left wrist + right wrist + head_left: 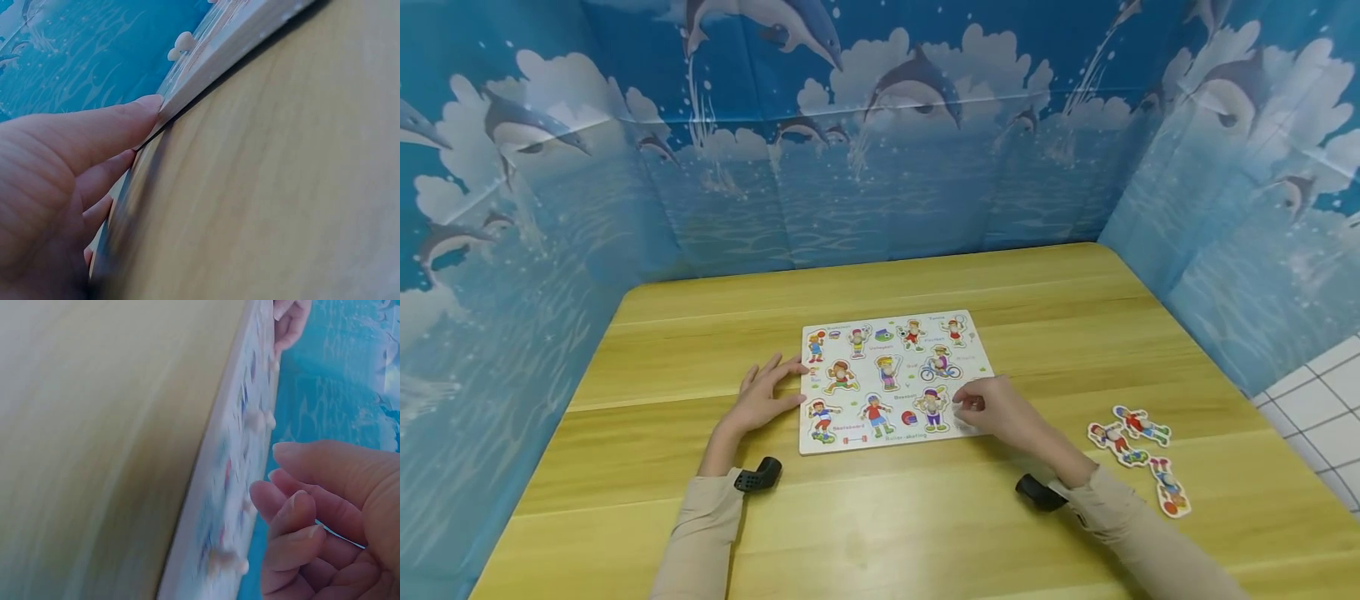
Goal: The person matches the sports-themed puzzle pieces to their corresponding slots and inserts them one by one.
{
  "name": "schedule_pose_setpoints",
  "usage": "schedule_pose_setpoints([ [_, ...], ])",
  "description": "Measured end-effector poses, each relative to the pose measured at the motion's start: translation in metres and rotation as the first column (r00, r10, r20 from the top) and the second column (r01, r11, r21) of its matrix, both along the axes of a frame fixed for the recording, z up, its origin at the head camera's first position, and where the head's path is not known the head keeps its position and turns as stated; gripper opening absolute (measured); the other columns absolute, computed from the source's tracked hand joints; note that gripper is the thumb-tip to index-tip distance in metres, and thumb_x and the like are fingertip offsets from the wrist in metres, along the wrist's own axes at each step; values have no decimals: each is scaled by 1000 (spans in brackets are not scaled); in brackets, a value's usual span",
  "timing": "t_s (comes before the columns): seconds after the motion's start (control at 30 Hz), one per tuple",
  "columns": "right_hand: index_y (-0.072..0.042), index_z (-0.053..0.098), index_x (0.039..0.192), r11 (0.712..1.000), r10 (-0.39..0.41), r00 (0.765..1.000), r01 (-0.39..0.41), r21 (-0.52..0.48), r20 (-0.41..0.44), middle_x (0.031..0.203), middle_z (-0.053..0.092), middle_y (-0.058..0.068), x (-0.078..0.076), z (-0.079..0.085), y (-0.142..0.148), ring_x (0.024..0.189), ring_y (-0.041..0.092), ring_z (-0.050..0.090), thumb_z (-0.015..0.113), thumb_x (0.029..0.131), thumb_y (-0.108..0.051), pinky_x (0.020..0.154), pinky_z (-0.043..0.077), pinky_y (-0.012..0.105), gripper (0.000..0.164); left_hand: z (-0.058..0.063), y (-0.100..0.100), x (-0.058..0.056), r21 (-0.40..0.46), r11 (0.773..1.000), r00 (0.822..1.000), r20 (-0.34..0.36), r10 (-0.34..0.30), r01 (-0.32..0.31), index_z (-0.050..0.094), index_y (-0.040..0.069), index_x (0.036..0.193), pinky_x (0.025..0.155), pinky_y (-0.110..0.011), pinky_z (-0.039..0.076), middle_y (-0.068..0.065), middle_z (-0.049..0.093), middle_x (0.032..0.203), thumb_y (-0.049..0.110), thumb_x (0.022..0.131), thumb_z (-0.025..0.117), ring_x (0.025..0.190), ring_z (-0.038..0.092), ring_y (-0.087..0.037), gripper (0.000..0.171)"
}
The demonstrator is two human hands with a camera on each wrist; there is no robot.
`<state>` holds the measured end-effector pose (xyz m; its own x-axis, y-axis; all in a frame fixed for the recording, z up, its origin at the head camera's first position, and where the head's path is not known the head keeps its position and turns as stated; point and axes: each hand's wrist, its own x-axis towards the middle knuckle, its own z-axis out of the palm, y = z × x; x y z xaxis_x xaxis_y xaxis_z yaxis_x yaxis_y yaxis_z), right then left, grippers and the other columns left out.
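Observation:
A white wooden peg puzzle board [857, 417], printed with cartoon children playing sports, lies flat on the table. My left hand [758, 402] is at its left side, fingers spread and fairly straight, with thumb and fingertips at the board's edge. Over the lower right part of the board is my right hand [1000, 408], just beside the baseball figure [933, 410]. Its fingers are loosely bent, and the right wrist view shows a gap between thumb and forefinger with nothing in it. Small round pegs [256, 420] stick up from several figures.
Three loose puzzle pieces lie right of the board: a skateboarder [1118, 442], a roller skater [1142, 425] and a figure with an orange ball [1170, 487]. The wooden table [880, 533] is backed by a blue dolphin-print cloth [880, 200] on three sides.

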<state>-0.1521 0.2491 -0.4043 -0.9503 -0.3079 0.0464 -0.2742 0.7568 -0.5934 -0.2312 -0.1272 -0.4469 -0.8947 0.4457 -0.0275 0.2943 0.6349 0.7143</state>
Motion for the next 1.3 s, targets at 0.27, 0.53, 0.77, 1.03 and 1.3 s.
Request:
schedule_pose_setpoints([
  [0.27, -5, 72, 85, 996, -62, 998, 64, 55, -27, 79, 69, 4, 18, 13, 37, 55, 4, 42, 66, 81, -4, 48, 35, 18, 8, -1, 0, -1, -6, 1000, 1000, -3, 0, 0, 51, 19, 128, 115, -59, -8, -11, 33, 153, 25, 88, 64, 146, 10, -39, 42],
  [0.53, -10, 74, 87, 982, -128, 991, 134, 136, -46, 83, 73, 4, 32, 22, 70, 53, 2, 40, 70, 80, -10, 47, 33, 20, 8, -2, 1, -1, -8, 1000, 1000, -4, -11, 11, 51, 18, 127, 115, -59, -7, -12, 33, 153, 26, 89, 63, 146, 9, -39, 41],
  [0.77, -13, 75, 88, 973, -138, 989, 146, 176, -57, 77, 72, 0, 44, 28, 92, 48, -1, 33, 71, 80, -14, 42, 28, 20, 9, -1, 0, 1, -1, 1000, 1000, 3, -8, 8, 51, 17, 128, 115, -59, -8, -13, 32, 153, 26, 89, 63, 146, 9, -40, 41],
  [1.03, -10, 75, 90, 972, -118, 992, 123, 199, -38, 65, 68, -1, 54, 23, 122, 41, -2, 31, 68, 81, -9, 39, 28, 20, 11, -5, -4, 1, -10, 1000, 1000, -7, -2, 2, 52, 19, 126, 114, -59, -6, -12, 33, 153, 27, 88, 64, 146, 10, -40, 41],
  [1.3, -12, 74, 87, 969, -91, 992, 109, 222, -88, 80, 73, 1, 66, 19, 145, 50, -7, 37, 71, 78, -9, 44, 32, 19, 9, -5, -1, -2, -15, 1000, 1000, -15, -9, 9, 52, 19, 127, 115, -58, -6, -12, 33, 153, 29, 88, 64, 146, 10, -39, 42],
])
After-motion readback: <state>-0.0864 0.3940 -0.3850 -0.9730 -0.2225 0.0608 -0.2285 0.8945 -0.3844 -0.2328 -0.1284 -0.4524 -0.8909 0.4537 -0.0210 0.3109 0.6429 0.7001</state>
